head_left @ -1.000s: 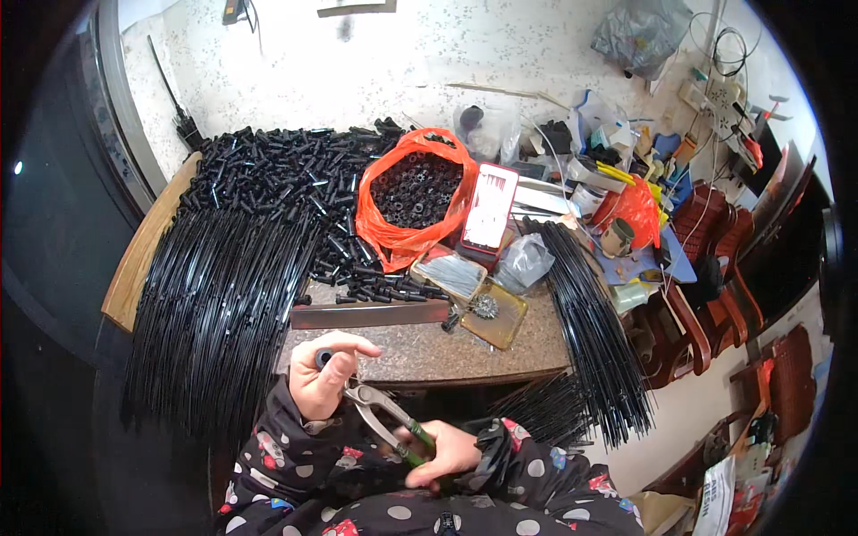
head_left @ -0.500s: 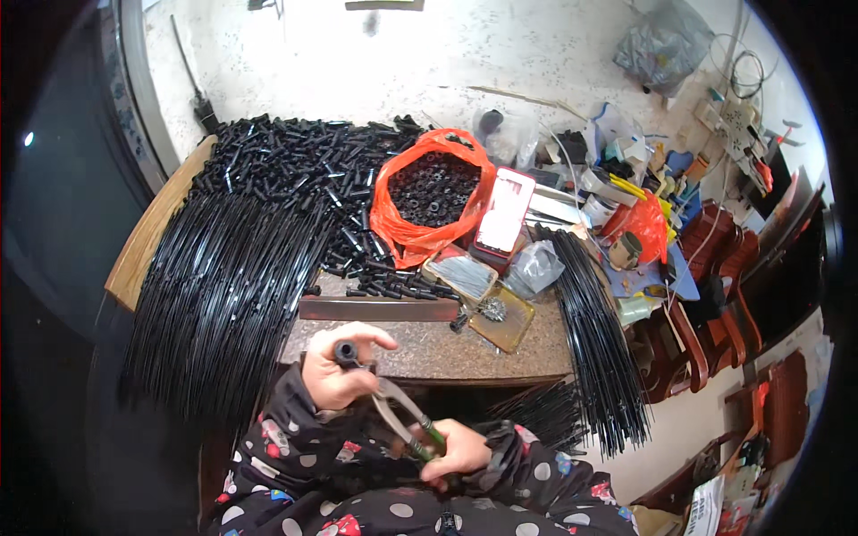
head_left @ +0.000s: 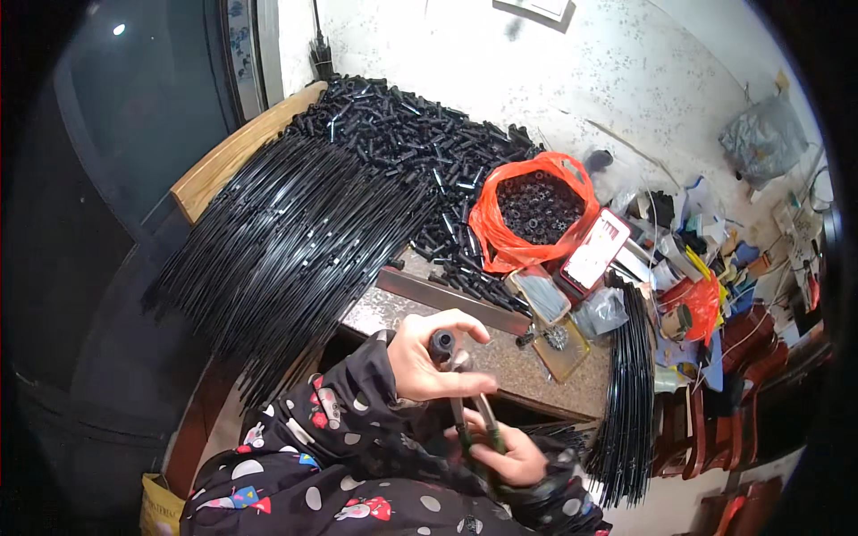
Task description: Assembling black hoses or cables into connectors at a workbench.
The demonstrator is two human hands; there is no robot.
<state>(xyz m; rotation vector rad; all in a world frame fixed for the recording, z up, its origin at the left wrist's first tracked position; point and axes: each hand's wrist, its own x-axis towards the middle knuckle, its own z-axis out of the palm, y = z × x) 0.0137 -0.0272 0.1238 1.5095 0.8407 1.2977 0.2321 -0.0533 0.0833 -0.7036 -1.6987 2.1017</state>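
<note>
Between the thumb and fingers of my left hand [head_left: 413, 364] is a short black tubular plastic piece [head_left: 441, 343], its round hollow end facing up. My right hand [head_left: 518, 457] is wrapped round the green-gripped handles of metal pliers [head_left: 483, 413]. The plier jaws meet the black piece beside my left thumb, and my fingers partly hide the contact. Beyond my hands, a long dark metal bar [head_left: 451, 302] lies along the near part of the stone-topped table [head_left: 563, 393].
Many similar black pieces [head_left: 402, 125] are heaped at the back. Long thin black rods [head_left: 295, 232] overhang the left side, and another bundle [head_left: 628, 393] the right. A red bag [head_left: 487, 228] holds small black parts. Nearby are a phone [head_left: 597, 250] and a tray [head_left: 565, 357] of small metal parts.
The view has turned, so the table sits farther right and tilted. Both hands keep their hold on the black piece and the pliers. The plier handles look closer together.
</note>
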